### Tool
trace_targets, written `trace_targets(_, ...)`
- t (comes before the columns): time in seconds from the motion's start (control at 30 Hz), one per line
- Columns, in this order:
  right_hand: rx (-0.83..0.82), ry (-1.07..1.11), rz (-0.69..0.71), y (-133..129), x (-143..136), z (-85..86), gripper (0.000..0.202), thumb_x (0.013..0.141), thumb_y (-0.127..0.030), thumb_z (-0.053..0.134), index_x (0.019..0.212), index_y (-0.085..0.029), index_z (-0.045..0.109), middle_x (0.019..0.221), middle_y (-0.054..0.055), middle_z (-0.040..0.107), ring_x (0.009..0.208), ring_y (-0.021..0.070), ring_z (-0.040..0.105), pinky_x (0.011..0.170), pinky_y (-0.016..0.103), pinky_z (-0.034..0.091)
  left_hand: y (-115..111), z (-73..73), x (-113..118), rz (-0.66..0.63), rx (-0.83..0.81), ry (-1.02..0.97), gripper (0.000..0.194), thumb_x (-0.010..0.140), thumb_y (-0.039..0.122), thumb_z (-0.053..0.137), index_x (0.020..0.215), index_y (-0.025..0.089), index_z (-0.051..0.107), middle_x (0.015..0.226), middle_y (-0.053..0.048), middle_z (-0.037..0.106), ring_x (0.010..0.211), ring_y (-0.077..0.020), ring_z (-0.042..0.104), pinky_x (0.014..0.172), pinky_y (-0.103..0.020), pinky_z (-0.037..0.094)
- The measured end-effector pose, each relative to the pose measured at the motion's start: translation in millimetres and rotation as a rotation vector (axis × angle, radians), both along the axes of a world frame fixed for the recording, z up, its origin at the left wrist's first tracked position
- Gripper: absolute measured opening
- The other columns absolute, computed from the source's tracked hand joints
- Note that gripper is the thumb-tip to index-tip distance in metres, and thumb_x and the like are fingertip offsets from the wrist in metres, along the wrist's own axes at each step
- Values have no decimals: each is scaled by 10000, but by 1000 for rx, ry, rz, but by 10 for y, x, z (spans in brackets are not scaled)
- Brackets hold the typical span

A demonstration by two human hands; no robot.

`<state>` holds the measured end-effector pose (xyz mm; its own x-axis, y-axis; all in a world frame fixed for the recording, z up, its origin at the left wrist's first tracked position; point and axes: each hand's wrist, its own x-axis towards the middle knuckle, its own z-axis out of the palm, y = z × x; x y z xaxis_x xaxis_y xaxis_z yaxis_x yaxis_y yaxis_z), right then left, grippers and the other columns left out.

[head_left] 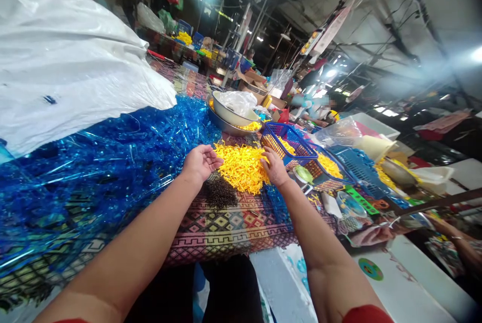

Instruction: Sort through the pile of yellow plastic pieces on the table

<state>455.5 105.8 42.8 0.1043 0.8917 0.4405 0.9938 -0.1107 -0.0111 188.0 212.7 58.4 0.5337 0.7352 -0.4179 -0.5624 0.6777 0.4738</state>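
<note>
Both forearms reach forward from the bottom edge of the head view, over a tabletop covered in a patterned cloth. At their ends the hands rest on either side of a heap of small yellow pieces, which lies in the middle of the tabletop. Its long axis runs left to right between the hands. The left hand sits at the heap's left edge, palm up, fingers loosely curled and apart, clamped on nothing that can be seen. The right hand lies palm down on the heap's right edge, fingers spread among the pieces.

Just in front of the heap is a smaller mound of dark pieces. A mass of clear blue plastic parts spreads to the left, under a white sack.

Behind the heap, a metal basin holds a crumpled clear bag and some yellow pieces. A blue basket, tilted, holds more yellow pieces.
</note>
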Motion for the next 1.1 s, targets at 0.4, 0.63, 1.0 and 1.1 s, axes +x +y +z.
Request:
trace_targets(0.4, -188, 273, -113, -229, 37, -22, 910, 570, -540, 688, 1334, -177, 352, 1211, 150, 479, 1113, 278, 467, 893, 402, 407, -33, -50, 25, -90, 58, 47, 36, 659, 132, 490, 626, 139, 503, 447, -25, 513, 414, -184, 572, 393, -267, 454)
trace_targets(0.63, -290, 220, -129, -18, -11, 70, 819, 568, -444, 731, 1274, -138, 452, 1189, 156, 502, 1078, 267, 498, 927, 366, 383, -52, -59, 51, -138, 78, 52, 52, 678, 131, 485, 629, 126, 501, 455, -27, 522, 414, -179, 575, 388, -263, 459)
trace_targets(1.0, -152, 158, -54, 385, -75, 256, 301, 678, -159, 635, 977, -142, 667, 983, 99, 635, 880, 193, 600, 805, 288, 464, -31, -82, 40, -145, 86, 51, 73, 692, 138, 480, 626, 115, 499, 464, -22, 521, 424, -179, 585, 390, -256, 458)
trace_targets(1.1, -240, 109, 54, 528, -104, 296, 432, 661, -242, 681, 1086, -194, 621, 1162, 110, 561, 1055, 238, 532, 909, 350, 410, -33, -89, 43, -146, 96, 50, 58, 680, 136, 489, 627, 116, 500, 466, -20, 522, 423, -179, 584, 389, -258, 458)
